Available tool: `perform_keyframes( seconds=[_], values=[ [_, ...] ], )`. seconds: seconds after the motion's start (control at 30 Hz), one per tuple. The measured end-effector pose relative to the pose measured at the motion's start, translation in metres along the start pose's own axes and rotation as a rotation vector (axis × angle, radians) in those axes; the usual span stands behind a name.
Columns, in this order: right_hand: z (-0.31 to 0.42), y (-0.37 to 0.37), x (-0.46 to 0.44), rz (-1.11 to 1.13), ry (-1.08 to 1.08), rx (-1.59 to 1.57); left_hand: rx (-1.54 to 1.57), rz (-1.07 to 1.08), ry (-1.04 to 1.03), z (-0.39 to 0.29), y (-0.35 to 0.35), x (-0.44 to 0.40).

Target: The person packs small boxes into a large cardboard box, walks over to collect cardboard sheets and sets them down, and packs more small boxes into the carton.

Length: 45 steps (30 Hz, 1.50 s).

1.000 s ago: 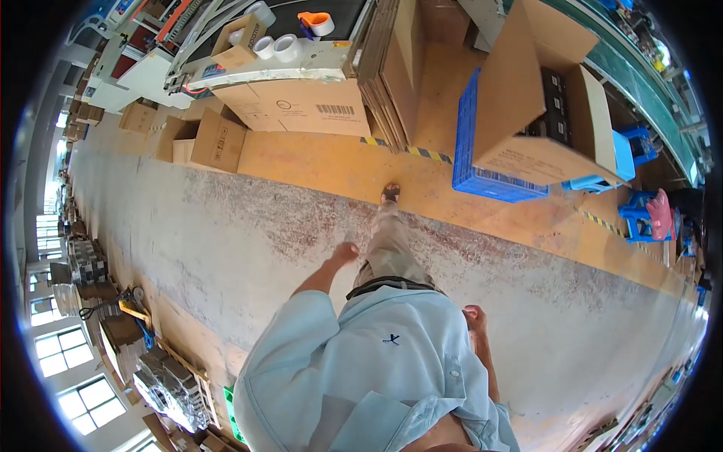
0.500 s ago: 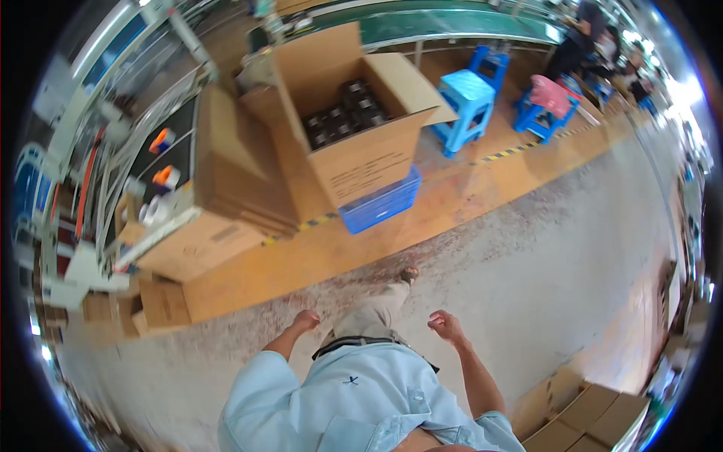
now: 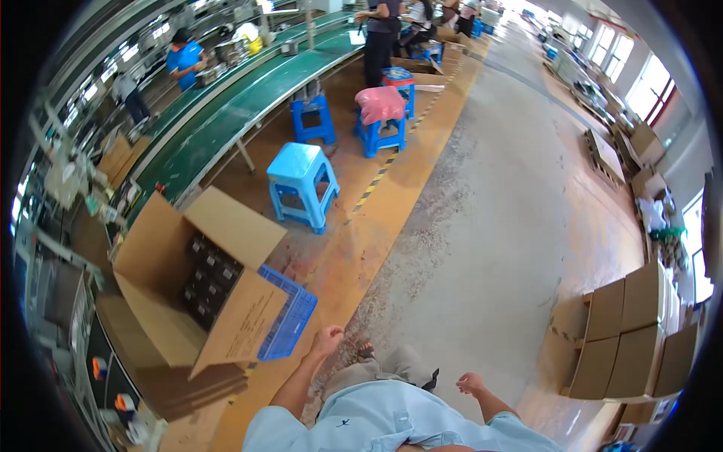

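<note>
My left hand (image 3: pixel 326 343) is loosely curled, with nothing visible in it, in front of my body. Nearest to it is a blue plastic crate (image 3: pixel 290 313) under a large open carton (image 3: pixel 245 320). Rows of dark packages with small light labels (image 3: pixel 213 279) sit inside the carton, whose flaps stand open. My right hand (image 3: pixel 471 384) hangs over the grey floor, its fingers curled in and apparently holding nothing. Neither hand touches any object.
A light-blue stool (image 3: pixel 303 181) and a stool with a pink cover (image 3: pixel 379 105) stand beside the green conveyor (image 3: pixel 218 113). Stacked cartons (image 3: pixel 621 339) line the right. A grey walkway (image 3: pixel 467 248) runs ahead. People work farther off, one in blue (image 3: pixel 183 59).
My view has swung to the right, so the carton and stools now appear farther left and the long walkway shows. My legs have shifted in a step. Both hands stay free of objects.
</note>
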State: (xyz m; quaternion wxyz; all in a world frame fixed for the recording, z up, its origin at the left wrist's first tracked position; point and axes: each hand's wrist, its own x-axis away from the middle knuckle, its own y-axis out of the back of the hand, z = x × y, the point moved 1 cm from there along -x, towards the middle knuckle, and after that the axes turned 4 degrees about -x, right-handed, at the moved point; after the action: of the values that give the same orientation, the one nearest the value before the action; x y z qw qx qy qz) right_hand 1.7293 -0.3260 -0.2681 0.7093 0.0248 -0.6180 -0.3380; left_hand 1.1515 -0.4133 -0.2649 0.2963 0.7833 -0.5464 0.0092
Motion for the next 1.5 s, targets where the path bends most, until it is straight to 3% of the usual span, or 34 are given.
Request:
perform_keyframes(
  seconds=[0.13, 0.17, 0.2, 0.23, 0.27, 0.4, 0.47, 0.53, 0.6, 0.73, 0.83, 0.9, 1.0, 1.03, 1.1, 1.2, 1.27, 1.33, 1.43, 1.5],
  values=[
    [0.05, -0.01, -0.026, 0.15, 0.091, -0.24, -0.034, -0.054, -0.041, -0.098, 0.032, -0.076],
    [0.001, -0.042, -0.109, 0.149, 0.097, -0.239, -0.075, -0.118, -0.098, -0.115, 0.04, -0.093],
    [-0.005, -0.092, -0.174, -0.053, 0.54, 0.148, -0.117, -0.184, -0.153, -0.131, 0.049, -0.111],
    [0.008, -0.081, -0.195, -0.05, 0.547, 0.15, -0.12, -0.191, -0.152, -0.146, 0.06, -0.128],
    [0.025, -0.069, -0.214, -0.007, 0.504, -0.041, -0.149, -0.275, -0.18, -0.16, 0.071, -0.146],
    [0.138, 0.045, -0.232, 0.184, 0.284, -0.747, -0.217, -0.577, -0.245, -0.175, 0.103, -0.216],
    [0.231, 0.15, -0.228, 0.082, 0.403, 0.329, -0.27, -0.656, -0.238, -0.186, 0.126, -0.236],
    [0.293, 0.225, -0.265, 0.293, 0.24, -0.036, -0.317, -0.781, -0.25, -0.212, 0.154, -0.245],
    [0.356, 0.294, -0.317, 0.217, 0.264, 0.006, -0.368, -0.896, -0.132, -0.21, 0.177, -0.253],
    [0.493, 0.372, -0.379, -0.084, 0.577, 0.138, -0.581, -1.046, 0.077, -0.186, 0.234, -0.258],
    [0.598, 0.372, -0.362, -0.024, 0.598, -0.093, -0.648, -1.123, 0.274, -0.147, 0.278, -0.262],
    [0.648, 0.349, -0.364, 0.004, 0.614, -0.029, -0.647, -1.149, 0.397, -0.11, 0.307, -0.277],
    [0.695, 0.289, -0.361, 0.246, 0.67, 0.03, -0.553, -1.268, 0.545, -0.067, 0.356, -0.28],
    [0.695, 0.274, -0.356, 0.327, 0.678, 0.052, -0.442, -1.241, 0.693, -0.062, 0.367, -0.279],
    [0.7, 0.248, -0.355, 0.503, 0.579, 0.054, -0.304, -1.233, 0.853, -0.053, 0.381, -0.288],
    [0.704, 0.225, -0.347, 0.399, 0.642, 0.257, -0.12, -1.213, 1.069, -0.03, 0.405, -0.312],
    [0.711, 0.232, -0.339, 0.32, 0.707, 0.403, -0.007, -1.169, 1.087, -0.028, 0.414, -0.324],
    [0.695, 0.244, -0.381, 0.183, 0.757, 0.77, 0.101, -1.117, 1.098, -0.01, 0.415, -0.324],
    [0.754, 0.249, -0.402, 0.199, 0.79, 0.786, -0.054, -0.968, 1.051, 0.031, 0.433, -0.323],
    [0.797, 0.251, -0.418, 0.222, 0.815, 0.795, -0.063, -0.891, 1.175, 0.017, 0.444, -0.327]
  ],
)
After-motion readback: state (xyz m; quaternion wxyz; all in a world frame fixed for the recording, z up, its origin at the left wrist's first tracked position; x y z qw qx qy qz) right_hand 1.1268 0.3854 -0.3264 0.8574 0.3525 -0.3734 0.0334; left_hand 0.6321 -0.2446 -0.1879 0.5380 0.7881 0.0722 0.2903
